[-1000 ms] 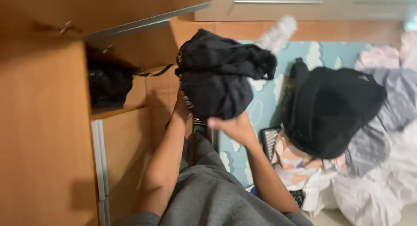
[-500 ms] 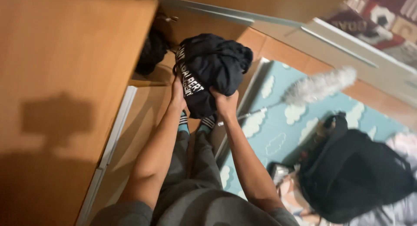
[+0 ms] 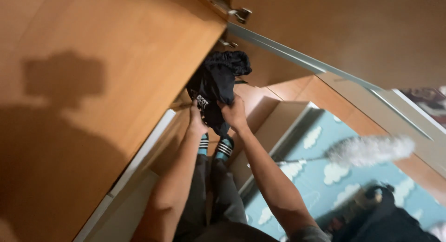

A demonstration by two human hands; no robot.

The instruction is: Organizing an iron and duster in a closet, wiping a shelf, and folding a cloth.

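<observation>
**Dark bundle going up to the cupboard opening**

Nearest the camera, the two bare forearms are reaching up from grey trousers and striped teal-and-white socks (image 3: 218,148). Just beyond, the left hand (image 3: 197,125) and the right hand (image 3: 234,114) are both closing around the lower end of a folded black fabric garment with white lettering (image 3: 214,91), fingers curled tight into the cloth. The garment is sitting right at the mouth of the orange-brown wooden cupboard (image 3: 107,74), its top already between the open door panel and the shelf edge behind it.

Judging by this, the step in hand looks like feeding the bundle into the cupboard; the next move is calling for a steady push inward and slightly up, keeping the folds together.

Room is tight: the cupboard door is crowding the left of the garment and a silver metal rail (image 3: 297,58) is running just to its right. Farther right of the cupboard, a pale blue cloud-patterned mat (image 3: 316,177) and a white fluffy duster (image 3: 367,150) are lying well apart from the hands.
</observation>
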